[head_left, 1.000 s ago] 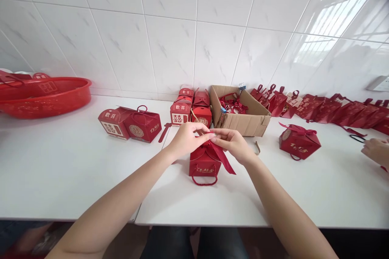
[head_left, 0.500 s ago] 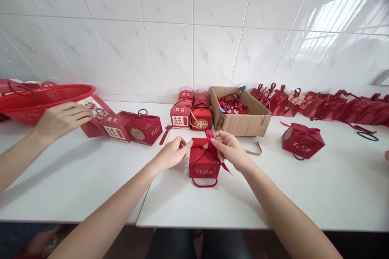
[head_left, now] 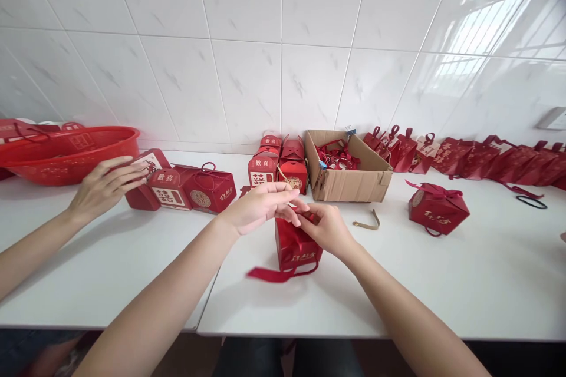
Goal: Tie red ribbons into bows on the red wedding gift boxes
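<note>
A small red gift box (head_left: pixel 298 247) with gold lettering stands on the white table in front of me. Its twisted cord handle hangs at the near side. My right hand (head_left: pixel 327 227) is over the top of the box, fingers pinched on the red ribbon (head_left: pixel 269 274). One ribbon end trails out to the left, blurred, near the cord handle. My left hand (head_left: pixel 267 209) hovers above the box's left edge with fingers stretched toward my right fingertips; it seems to hold nothing. The ribbon's middle is hidden under my hands.
A cardboard box (head_left: pixel 354 182) of red ribbons stands behind, beside stacked red boxes (head_left: pixel 263 168). A finished-looking bowed box (head_left: pixel 437 212) and a row of red bags (head_left: pixel 455 156) are right. Left, another person's hand (head_left: pixel 104 185) touches a red box near a red basin (head_left: pixel 110 141).
My left hand has moved right and up over the box. The ribbon end has swung from the right side to the lower left. The other person's hand has shifted slightly right, onto a box.
</note>
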Available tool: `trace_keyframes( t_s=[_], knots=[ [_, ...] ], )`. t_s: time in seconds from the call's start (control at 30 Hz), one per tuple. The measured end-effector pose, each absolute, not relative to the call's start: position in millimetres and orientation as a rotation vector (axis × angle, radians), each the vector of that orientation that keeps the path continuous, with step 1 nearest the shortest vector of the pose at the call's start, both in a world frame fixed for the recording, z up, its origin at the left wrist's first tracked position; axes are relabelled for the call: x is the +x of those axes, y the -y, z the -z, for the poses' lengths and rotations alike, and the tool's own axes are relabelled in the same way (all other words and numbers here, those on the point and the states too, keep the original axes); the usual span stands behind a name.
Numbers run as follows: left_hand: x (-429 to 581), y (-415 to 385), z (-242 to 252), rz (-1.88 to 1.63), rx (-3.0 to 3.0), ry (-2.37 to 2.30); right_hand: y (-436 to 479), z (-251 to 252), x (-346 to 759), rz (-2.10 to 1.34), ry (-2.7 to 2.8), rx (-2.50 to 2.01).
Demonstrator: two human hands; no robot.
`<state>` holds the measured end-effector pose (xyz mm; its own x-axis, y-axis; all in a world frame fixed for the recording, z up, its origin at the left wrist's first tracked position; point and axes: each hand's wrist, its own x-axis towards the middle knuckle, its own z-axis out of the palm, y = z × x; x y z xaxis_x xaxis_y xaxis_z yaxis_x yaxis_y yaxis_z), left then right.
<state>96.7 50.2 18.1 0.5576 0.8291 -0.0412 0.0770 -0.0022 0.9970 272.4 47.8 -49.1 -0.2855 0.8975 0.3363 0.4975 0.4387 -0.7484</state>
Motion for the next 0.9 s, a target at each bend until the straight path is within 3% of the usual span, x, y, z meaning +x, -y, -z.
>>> trace_keyframes(
  t_s=[0.17, 0.23, 0.43, 0.7, 0.9],
  knots=[
    [93, -38, 6, -0.872, 1.884, -1.385, -49, 49, 276, -0.819, 1.849, -1.151],
    [85, -27, 22, -0.752, 1.94, -1.538, -49, 52, 276, -0.853, 1.814, -1.137],
    [81, -6, 45, -0.637, 1.759, -1.37, -47, 57, 274, -0.776, 1.772, -1.185],
    [79, -11, 31, -0.828, 1.309, -1.267, -46, 58, 277, -0.716, 1.766, -1.224],
    [86, 5, 42, -0.561, 1.743, -1.261, -45, 59, 278, -0.64, 1.772, -1.21]
  ],
)
